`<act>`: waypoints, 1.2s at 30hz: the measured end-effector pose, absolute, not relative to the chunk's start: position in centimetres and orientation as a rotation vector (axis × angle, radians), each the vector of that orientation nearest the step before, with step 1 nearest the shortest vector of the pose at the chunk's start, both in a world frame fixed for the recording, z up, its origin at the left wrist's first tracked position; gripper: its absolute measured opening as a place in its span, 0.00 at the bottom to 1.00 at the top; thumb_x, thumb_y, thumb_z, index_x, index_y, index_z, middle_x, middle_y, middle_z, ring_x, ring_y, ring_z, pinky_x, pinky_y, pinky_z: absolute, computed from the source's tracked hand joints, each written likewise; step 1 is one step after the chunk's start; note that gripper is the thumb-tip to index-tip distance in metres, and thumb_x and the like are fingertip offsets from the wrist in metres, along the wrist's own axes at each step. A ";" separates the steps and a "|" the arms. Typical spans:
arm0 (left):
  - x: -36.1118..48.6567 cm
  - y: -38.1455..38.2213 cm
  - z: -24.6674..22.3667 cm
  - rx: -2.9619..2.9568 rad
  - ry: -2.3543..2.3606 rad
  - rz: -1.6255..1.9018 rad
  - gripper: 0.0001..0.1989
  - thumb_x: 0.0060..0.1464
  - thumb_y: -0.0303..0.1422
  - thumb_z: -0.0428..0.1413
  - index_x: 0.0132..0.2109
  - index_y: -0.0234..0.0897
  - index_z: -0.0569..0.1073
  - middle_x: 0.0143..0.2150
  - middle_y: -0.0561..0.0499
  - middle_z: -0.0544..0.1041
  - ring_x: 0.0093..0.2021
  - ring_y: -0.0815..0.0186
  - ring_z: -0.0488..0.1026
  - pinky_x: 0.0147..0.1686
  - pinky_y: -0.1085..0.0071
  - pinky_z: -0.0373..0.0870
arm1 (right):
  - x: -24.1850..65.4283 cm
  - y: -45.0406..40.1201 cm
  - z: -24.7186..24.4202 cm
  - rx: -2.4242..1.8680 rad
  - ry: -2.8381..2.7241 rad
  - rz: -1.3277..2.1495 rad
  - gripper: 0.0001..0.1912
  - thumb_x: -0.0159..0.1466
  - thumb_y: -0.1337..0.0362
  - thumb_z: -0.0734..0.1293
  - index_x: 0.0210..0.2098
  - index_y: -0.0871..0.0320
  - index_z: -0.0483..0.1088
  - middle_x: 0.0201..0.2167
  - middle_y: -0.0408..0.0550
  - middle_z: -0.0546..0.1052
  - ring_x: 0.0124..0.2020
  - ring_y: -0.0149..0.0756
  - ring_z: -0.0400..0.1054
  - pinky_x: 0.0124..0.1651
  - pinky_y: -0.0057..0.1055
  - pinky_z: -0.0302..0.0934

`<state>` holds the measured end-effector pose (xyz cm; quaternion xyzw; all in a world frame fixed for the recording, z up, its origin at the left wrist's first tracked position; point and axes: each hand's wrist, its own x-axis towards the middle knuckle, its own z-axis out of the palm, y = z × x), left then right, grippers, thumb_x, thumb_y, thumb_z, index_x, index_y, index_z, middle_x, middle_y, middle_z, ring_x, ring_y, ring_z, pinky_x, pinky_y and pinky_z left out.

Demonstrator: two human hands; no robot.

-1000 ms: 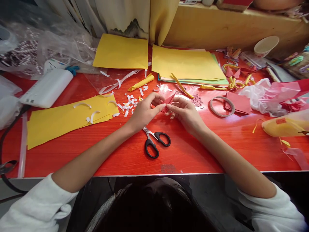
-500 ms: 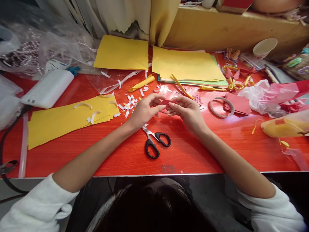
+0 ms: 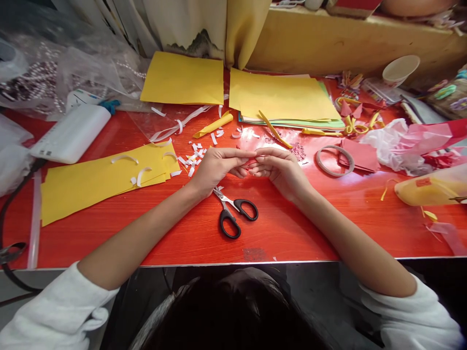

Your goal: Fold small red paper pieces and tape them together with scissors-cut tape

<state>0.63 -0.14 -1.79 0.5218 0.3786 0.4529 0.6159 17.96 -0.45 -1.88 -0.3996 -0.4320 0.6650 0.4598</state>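
Note:
My left hand (image 3: 218, 167) and my right hand (image 3: 283, 170) meet fingertip to fingertip above the red table. Both are closed in a pinch on a small piece of red paper (image 3: 249, 167), nearly all hidden by the fingers. Just below the hands lies a pair of scissors (image 3: 226, 203) with black handles, its blade tips beneath my left hand. White paper scraps (image 3: 193, 159) are scattered left of my left hand. Beyond the hands are a rolled yellow paper tube (image 3: 213, 125) and a folded yellow strip (image 3: 274, 130).
Yellow paper (image 3: 105, 177) lies at left, near a white power bank (image 3: 73, 136). Yellow sheets (image 3: 186, 80) and a coloured paper stack (image 3: 284, 99) stand at the back. At right are a tape roll (image 3: 319, 163), red paper pieces (image 3: 361, 156) and a paper cup (image 3: 401, 68).
My fingers have closed further over the red paper, which shows less than before. My left fingers now lie flatter against the right ones. The scissors have stayed put.

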 end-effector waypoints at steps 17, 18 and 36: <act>0.8 -0.1 -2.7 1.438 0.951 1.014 0.08 0.51 0.34 0.58 0.36 0.33 0.70 0.31 0.53 0.73 0.28 0.71 0.73 0.31 0.73 0.71 | 18.1 -0.2 -1.7 -1.048 -1.115 1.687 0.08 0.54 0.63 0.73 0.29 0.62 0.75 0.25 0.47 0.79 0.26 0.28 0.74 0.33 0.22 0.69; 0.8 -0.1 -2.8 1.482 0.958 1.020 0.08 0.51 0.34 0.57 0.37 0.34 0.70 0.31 0.53 0.73 0.29 0.71 0.73 0.31 0.73 0.71 | 18.2 -0.1 -1.7 -1.062 -1.119 1.703 0.08 0.54 0.63 0.73 0.29 0.62 0.75 0.25 0.48 0.79 0.26 0.29 0.74 0.32 0.22 0.69; 0.7 0.1 -2.1 1.375 0.994 1.156 0.09 0.51 0.34 0.58 0.39 0.33 0.76 0.30 0.52 0.75 0.27 0.73 0.71 0.31 0.75 0.71 | 17.9 -0.4 -2.0 -0.922 -1.115 1.631 0.10 0.55 0.63 0.72 0.36 0.59 0.75 0.32 0.46 0.79 0.32 0.29 0.74 0.39 0.26 0.69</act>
